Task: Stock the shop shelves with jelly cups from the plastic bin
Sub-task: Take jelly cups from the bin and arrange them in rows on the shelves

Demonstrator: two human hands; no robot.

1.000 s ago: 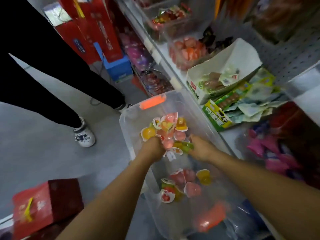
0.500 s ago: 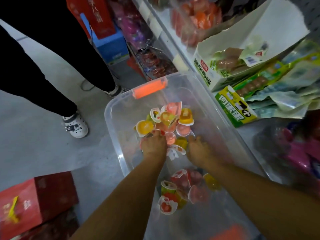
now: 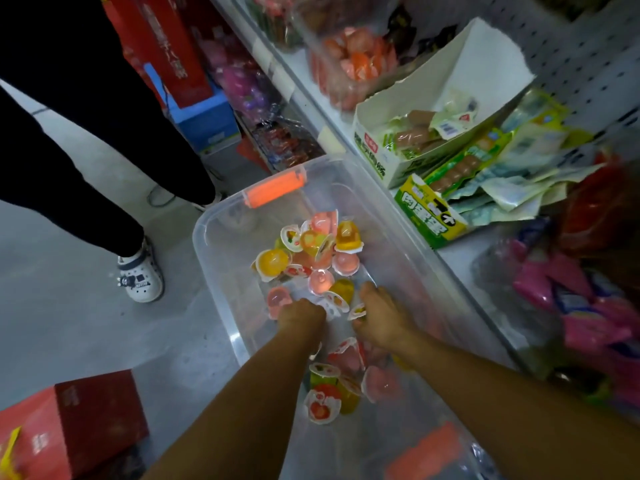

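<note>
Evidently the stocking was well along but not finished: much of the bare floor of the plastic bin (image 3: 221,271) showed through, and only two small heaps of jelly cups remained, a far heap (image 3: 313,258) towards the end with the orange latch (image 3: 275,188) and a near heap (image 3: 341,382) lying under the forearms. On the shelf (image 3: 460,261) just beside the bin, a clear tub (image 3: 356,64) held what looked like orange and pink cups, though it was too blurred to be sure. Both hands were down inside the bin, between the two heaps. The left hand (image 3: 300,313) had its knuckles up and its fingers curled under among the cups; whether it held one could not be told. The right hand (image 3: 379,318) lay curled likewise, with a white lid edge peeping at its fingertips, but a grip could not be made out. The bin's long axis ran away from the person, alongside the shelf edge, with a second orange latch (image 3: 426,452) at the near end. The cups pointed no common way: some sat dome up, others lay tipped with their printed lids facing the camera.
</note>
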